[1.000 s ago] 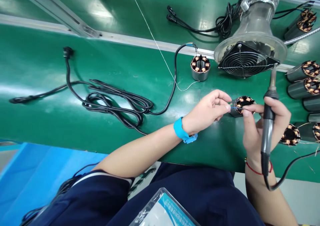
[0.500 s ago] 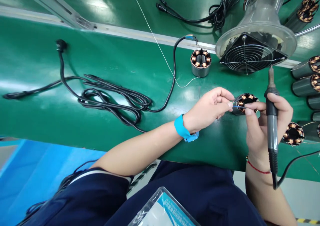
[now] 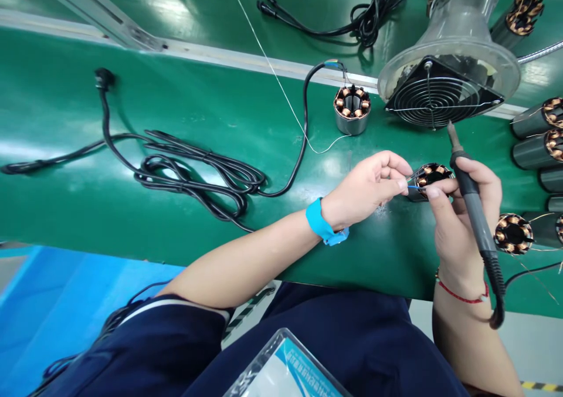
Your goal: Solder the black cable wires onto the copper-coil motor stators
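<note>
My left hand [image 3: 368, 181] is closed in a pinch on a thin blue wire [image 3: 413, 187]. My right hand [image 3: 460, 230] grips a soldering iron [image 3: 474, 208], its tip pointing up and to the left beneath a fan guard. The thumb and forefinger of that same hand meet at the right end of the blue wire. Just behind the fingertips lies a motor stator [image 3: 428, 171] with copper windings, partly covered by the hands. Farther back stands another stator [image 3: 352, 111], joined to a black cable [image 3: 303, 133], with a thin solder-like wire [image 3: 323, 152] beside it.
A fume hood with a fan [image 3: 433, 101] hangs low behind the hands. Several stators [image 3: 532, 151] lie at the right, one [image 3: 514, 234] close to my right wrist. A coiled black power cord [image 3: 197, 180] covers the left of the green bench [image 3: 65, 209].
The soldering iron has tilted, its tip swinging left and its cord end right. My left hand has hardly moved. Cables at the back have shifted left.
</note>
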A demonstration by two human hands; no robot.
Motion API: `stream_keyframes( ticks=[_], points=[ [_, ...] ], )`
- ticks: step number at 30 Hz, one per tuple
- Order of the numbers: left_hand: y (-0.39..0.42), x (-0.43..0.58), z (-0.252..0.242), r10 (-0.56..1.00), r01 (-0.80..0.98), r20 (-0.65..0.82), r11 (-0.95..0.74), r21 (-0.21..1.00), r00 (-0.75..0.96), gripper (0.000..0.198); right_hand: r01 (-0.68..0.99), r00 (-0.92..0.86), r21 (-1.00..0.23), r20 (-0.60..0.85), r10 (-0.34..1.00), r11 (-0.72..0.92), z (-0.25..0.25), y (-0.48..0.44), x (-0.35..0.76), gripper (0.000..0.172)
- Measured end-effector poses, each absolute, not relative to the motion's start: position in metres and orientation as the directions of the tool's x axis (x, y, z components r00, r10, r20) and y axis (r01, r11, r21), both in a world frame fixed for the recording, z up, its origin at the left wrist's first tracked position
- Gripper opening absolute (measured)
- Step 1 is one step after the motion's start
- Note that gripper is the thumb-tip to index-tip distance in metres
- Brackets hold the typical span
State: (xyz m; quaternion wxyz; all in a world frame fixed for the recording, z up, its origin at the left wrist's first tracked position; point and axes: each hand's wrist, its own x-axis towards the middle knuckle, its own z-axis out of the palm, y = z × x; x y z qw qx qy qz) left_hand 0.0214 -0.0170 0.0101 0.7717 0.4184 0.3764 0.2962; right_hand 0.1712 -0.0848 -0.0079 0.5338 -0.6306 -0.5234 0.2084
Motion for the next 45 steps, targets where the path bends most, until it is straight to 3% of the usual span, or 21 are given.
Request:
stream_keyframes(
  ticks=[5,8,12,15,18,24,34,45],
  points=[
    [-0.017,0.021,0.007,0.775,-0.136,-0.306,0.446,0.884,0.554,0.013,0.397,0.371,-0.913,0.251,0.894,0.091,-0.004,-0.084,0.169,0.043],
    [-0.017,0.02,0.003,0.796,-0.137,-0.217,0.35,0.927,0.566,0.012,0.406,0.383,-0.911,0.248,0.89,0.079,-0.004,-0.084,0.168,0.042],
    [-0.019,0.018,-0.004,0.83,-0.074,0.106,-0.079,0.994,0.547,0.008,0.392,0.389,-0.913,0.271,0.88,0.108,-0.004,-0.084,0.166,0.04],
    [-0.021,0.016,-0.007,0.792,0.111,0.297,-0.414,0.903,0.534,0.011,0.366,0.372,-0.92,0.285,0.883,0.142,-0.005,-0.084,0.166,0.04],
    [-0.022,0.016,-0.007,0.768,0.216,0.356,-0.53,0.82,0.533,0.014,0.364,0.349,-0.916,0.301,0.888,0.168,-0.007,-0.084,0.166,0.041],
    [-0.023,0.019,-0.005,0.789,0.222,0.335,-0.5,0.837,0.515,0.013,0.368,0.314,-0.9,0.358,0.879,0.235,-0.013,-0.084,0.168,0.045],
    [-0.024,0.023,-0.002,0.861,0.097,0.114,-0.186,0.978,0.495,0.01,0.309,0.306,-0.896,0.412,0.858,0.32,-0.015,-0.08,0.166,0.047],
    [-0.025,0.022,-0.004,0.856,0.126,0.158,-0.25,0.96,0.493,0.012,0.324,0.362,-0.884,0.444,0.82,0.336,-0.015,-0.08,0.166,0.048]
  ],
)
